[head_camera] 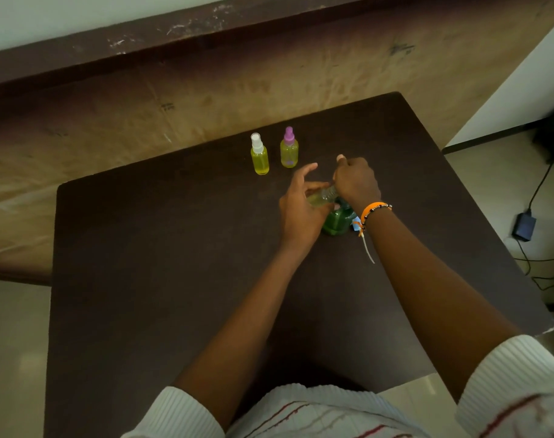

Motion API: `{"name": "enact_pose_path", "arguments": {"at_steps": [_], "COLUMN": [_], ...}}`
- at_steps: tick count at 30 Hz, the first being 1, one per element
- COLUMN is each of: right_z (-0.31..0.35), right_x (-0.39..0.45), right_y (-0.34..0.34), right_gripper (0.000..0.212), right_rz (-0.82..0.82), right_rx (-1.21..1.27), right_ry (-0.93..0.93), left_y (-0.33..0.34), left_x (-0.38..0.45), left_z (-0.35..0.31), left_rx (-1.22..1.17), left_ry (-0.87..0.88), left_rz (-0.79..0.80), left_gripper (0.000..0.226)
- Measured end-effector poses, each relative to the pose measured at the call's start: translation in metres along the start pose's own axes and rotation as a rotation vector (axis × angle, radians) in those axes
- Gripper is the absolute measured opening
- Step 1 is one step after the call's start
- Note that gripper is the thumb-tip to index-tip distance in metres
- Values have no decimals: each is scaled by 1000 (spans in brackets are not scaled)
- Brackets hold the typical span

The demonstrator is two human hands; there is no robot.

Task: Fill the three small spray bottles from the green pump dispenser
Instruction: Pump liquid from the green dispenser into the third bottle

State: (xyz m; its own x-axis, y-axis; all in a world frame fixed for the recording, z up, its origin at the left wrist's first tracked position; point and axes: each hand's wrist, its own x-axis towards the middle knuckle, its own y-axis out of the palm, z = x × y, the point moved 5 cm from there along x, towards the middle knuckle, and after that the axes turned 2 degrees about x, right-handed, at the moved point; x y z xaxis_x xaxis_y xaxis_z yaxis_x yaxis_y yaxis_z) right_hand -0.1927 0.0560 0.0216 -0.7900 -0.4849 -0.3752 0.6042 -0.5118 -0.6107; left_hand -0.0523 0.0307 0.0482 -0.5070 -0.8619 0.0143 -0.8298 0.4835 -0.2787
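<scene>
Third spray bottle (321,197) gripped tilted in left hand (301,210); right hand (356,181) curls over green dispenser (337,221), probably pumping; capping comes next.

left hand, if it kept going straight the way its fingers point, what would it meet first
Probably the purple-capped small spray bottle standing beyond the left hand: the fingers point up and away toward it. Depth is unclear from the head view, so the hand might pass beside it.

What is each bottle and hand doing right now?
White-cap bottle: upright, capped, yellow liquid inside.
Purple-cap bottle: upright, capped, yellow liquid inside.
Third bottle: tilted, uncapped, held.
Green dispenser: upright, mostly hidden.
Left hand: grips third bottle.
Right hand: curled over dispenser's top.
</scene>
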Motion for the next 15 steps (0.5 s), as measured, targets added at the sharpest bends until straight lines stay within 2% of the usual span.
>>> {"name": "enact_pose_path", "arguments": {"at_steps": [3,9,11,15], "right_z": [2,7,6,2], "right_x": [-1,-3,-3,-3], "right_y": [1,4,3,0], "right_gripper": [52,69,72,60], "right_rz": [16,165,156,68], "right_rx": [0,-16,-4,-23], "right_ry": [-10,7,-3,-8], "left_y": [-2,-3,-2,0], "left_x": [1,0,-1,-2], "left_z": [-2,-1,-2,-3], "left_rx": [3,5,5,12], "left_ry": [5,3,7,7], "left_rz": [2,16,18,11], "left_gripper": [74,75,74,74]}}
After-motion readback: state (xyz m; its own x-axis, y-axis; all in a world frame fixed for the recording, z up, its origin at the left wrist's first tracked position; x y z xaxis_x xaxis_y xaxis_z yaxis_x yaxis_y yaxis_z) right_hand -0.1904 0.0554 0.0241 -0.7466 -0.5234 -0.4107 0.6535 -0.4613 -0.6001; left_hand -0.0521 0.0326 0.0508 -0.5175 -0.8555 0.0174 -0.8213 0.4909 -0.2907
